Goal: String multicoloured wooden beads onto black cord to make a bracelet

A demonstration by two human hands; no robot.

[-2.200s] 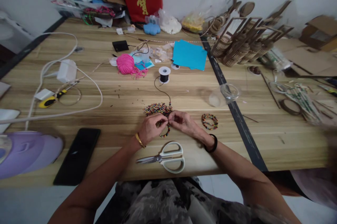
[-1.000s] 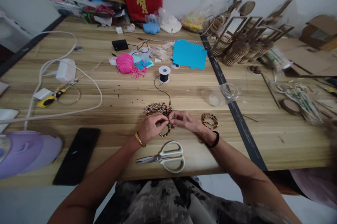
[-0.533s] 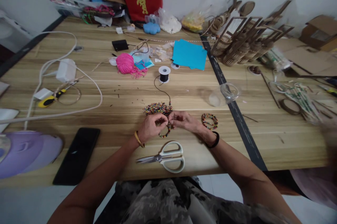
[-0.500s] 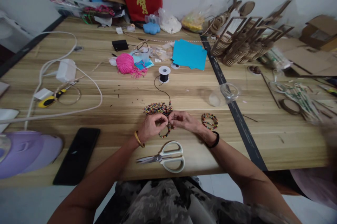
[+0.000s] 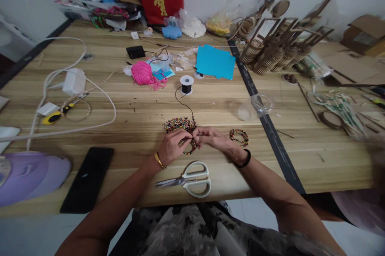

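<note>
Between my fingertips is a string of small multicoloured beads (image 5: 189, 152), its loop hanging below my hands. My left hand (image 5: 174, 144) pinches it from the left, and my right hand (image 5: 210, 137) pinches from the right; their fingertips almost meet. The exact bit of cord between the fingers is too small to make out. Just beyond lies a pile of loose beads (image 5: 177, 123). A black cord (image 5: 188, 107) runs from the beads to a white spool (image 5: 187, 85). Scissors (image 5: 186, 179) with white handles lie in front of me. A finished-looking coil of beaded bracelet (image 5: 239, 138) rests by my right wrist.
A black phone (image 5: 87, 180) and a purple appliance (image 5: 33, 178) lie at left, with a white cable (image 5: 114, 107). Pink yarn (image 5: 142, 72), blue sheets (image 5: 215, 62) and a clear round container (image 5: 261, 105) stand farther back. Bamboo frames (image 5: 276, 47) are at right, where a person's blurred arm shows.
My fingers have shifted slightly at the bead string, the left hand's fingers curling more. The bead loop sits a little higher. Otherwise the view has only drifted slightly.
</note>
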